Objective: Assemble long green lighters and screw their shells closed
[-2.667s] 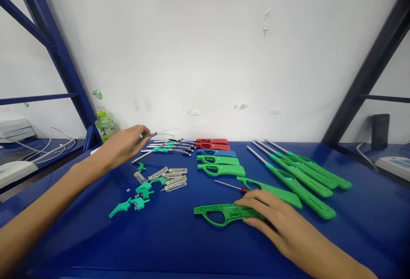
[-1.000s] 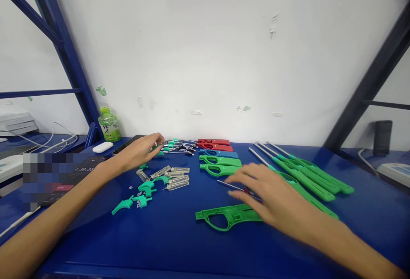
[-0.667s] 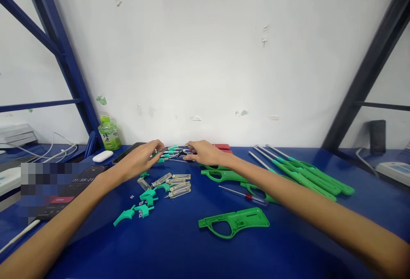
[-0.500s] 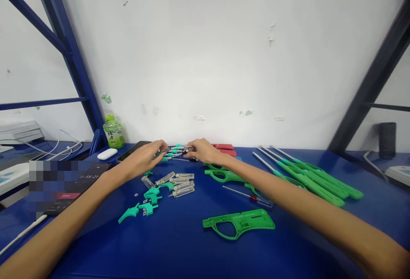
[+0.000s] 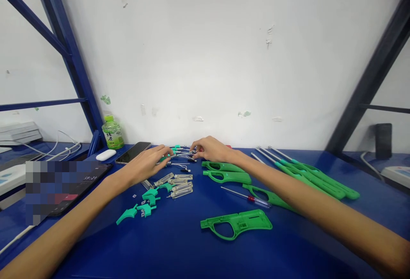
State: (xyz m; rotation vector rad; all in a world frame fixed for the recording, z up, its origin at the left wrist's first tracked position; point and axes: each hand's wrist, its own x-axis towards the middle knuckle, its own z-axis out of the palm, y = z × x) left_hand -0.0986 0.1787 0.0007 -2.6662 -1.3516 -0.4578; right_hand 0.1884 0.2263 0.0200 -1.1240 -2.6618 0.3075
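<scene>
My left hand [image 5: 153, 159] is closed at the back of the blue table, its fingertips on a thin metal lighter rod [image 5: 177, 156] among others with teal ends. Across from it, my right hand [image 5: 209, 148] is pinched at the pile's right side; what lies between its fingertips is too small to make out. White wires with a black igniter piece [image 5: 185, 170] show just below the hands. Closer to me lie several clear lighter fuel tanks [image 5: 182, 190] and teal triggers [image 5: 128, 214]. A green lighter handle half [image 5: 238, 224] rests in front, hollow side up.
A screwdriver [image 5: 246, 198] and more green handle halves [image 5: 226, 176] lie under and beside my right forearm. Several green lighters with metal rods [image 5: 317, 178] are at right. A phone [image 5: 133, 153], white case [image 5: 106, 155], green bottle [image 5: 112, 133] and large tablet-like screen [image 5: 73, 189] occupy the left.
My left hand has shifted slightly right and down, and my right hand slightly right. A wired black igniter piece now shows below them. The view has shifted a little.
</scene>
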